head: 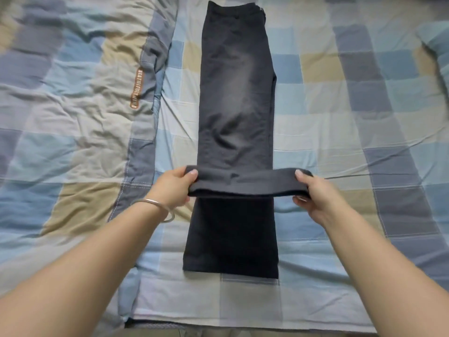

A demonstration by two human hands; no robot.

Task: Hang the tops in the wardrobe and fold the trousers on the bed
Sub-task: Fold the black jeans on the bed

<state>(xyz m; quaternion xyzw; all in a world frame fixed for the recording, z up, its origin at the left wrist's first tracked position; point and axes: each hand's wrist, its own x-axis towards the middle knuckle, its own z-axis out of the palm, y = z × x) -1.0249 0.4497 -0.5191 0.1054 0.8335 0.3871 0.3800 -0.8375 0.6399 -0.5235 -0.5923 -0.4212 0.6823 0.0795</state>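
Observation:
Dark grey trousers (237, 98) lie lengthwise on the checked bed sheet (340, 98), one leg stacked on the other, waistband at the far end. The leg hems are lifted and held as a taut band across the legs, above the folded lower part. My left hand (173, 188) grips the left end of that band, thumb on top. At the right end, my right hand (315, 194) grips the same hem edge. A metal bangle sits on my left wrist.
A rumpled checked duvet (73, 105) with an orange label covers the bed's left half, its edge running beside the trousers. A pillow (437, 45) lies at the far right. The bed's near edge is at the bottom of view.

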